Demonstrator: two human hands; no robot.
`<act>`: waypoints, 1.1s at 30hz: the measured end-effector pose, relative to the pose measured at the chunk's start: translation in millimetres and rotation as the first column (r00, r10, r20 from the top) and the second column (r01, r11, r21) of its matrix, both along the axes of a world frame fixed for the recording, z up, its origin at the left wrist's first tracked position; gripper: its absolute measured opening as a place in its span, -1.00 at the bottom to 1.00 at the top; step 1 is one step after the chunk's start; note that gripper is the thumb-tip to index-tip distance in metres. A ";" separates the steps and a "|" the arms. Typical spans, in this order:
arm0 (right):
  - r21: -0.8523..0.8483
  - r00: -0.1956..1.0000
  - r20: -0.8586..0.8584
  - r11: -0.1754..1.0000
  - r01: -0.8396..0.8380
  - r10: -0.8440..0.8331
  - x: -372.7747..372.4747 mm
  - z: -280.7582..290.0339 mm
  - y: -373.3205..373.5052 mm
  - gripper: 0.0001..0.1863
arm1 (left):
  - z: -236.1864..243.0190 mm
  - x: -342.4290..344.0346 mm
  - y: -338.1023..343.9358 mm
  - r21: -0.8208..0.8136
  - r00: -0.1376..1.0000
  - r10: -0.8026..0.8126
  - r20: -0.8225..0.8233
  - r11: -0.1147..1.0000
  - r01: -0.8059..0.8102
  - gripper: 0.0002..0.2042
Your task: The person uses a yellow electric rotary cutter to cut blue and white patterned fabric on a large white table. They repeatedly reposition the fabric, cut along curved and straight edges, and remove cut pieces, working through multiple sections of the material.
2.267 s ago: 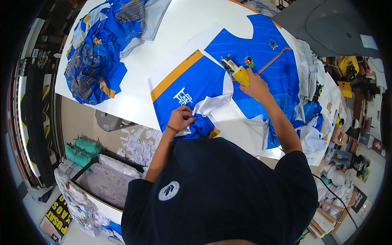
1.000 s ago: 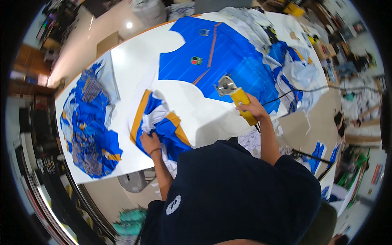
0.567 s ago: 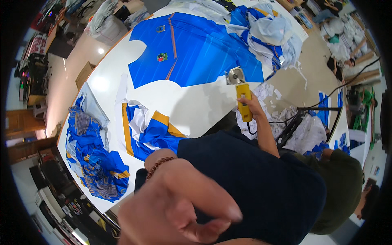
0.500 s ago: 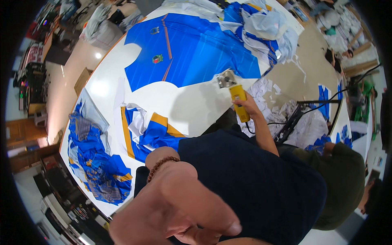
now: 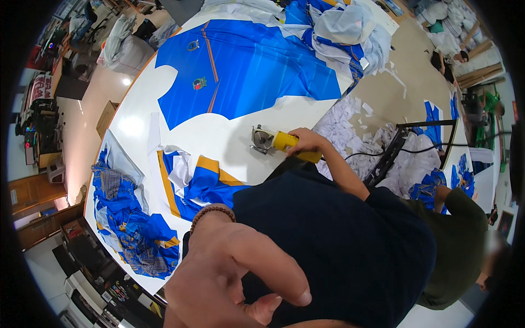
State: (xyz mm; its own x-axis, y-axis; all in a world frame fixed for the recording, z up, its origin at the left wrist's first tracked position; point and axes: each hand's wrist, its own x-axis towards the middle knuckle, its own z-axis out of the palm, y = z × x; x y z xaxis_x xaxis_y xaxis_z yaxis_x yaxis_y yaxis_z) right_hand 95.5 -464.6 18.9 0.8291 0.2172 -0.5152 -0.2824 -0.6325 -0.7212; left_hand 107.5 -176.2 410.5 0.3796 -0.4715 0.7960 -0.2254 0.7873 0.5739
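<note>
My right hand [image 5: 307,141] is wrapped round the yellow body of an electric rotary cutter [image 5: 284,141], its round metal blade end pointing left over the white table. Beyond the cutter lies a blue printed fabric panel [image 5: 246,71] with orange stripes and two small emblems, its lower edge apart from the blade. My left hand [image 5: 235,268], wearing a brown bead bracelet, is raised large and close to the view. Its fingers are loosely bent, with a gap between thumb and finger, and nothing shows in them. Part of this hand lies outside the picture.
Blue, white and orange fabric pieces [image 5: 202,183] lie on the white table [image 5: 134,117]. A crumpled blue heap [image 5: 128,224] is at its left end, and more cloth [image 5: 344,27] at the far right. White scraps [image 5: 350,128] cover the floor. A person in dark green [image 5: 456,246] is at the right.
The cutter in my right hand has moved left and nearer, swinging from pointing away to pointing left, off the blue panel's edge. My left hand has shifted slightly. The view has shifted a little.
</note>
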 end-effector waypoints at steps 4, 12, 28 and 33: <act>-0.003 0.997 -0.050 0.998 -0.058 0.058 16.3 -0.2 -2.6 -0.24 | 14.7 36.3 17.0 0.115 0.965 -0.235 0.114 0.968 0.222 -0.77; 0.097 0.989 -0.097 0.990 -0.104 0.113 26.7 -12.8 -4.6 -0.33 | -143.3 155.6 -42.7 0.457 0.849 0.527 0.039 0.746 -0.484 -0.74; 0.285 0.957 -0.245 0.955 -0.082 0.155 39.9 13.2 11.3 -0.54 | -457.4 229.3 5.1 0.792 0.150 0.899 0.412 -0.272 -0.547 -0.68; 0.281 0.958 -0.278 0.960 0.009 0.073 32.1 2.1 -0.6 -0.57 | -279.6 193.6 116.9 0.583 -0.049 0.899 -0.435 0.240 -0.776 -0.64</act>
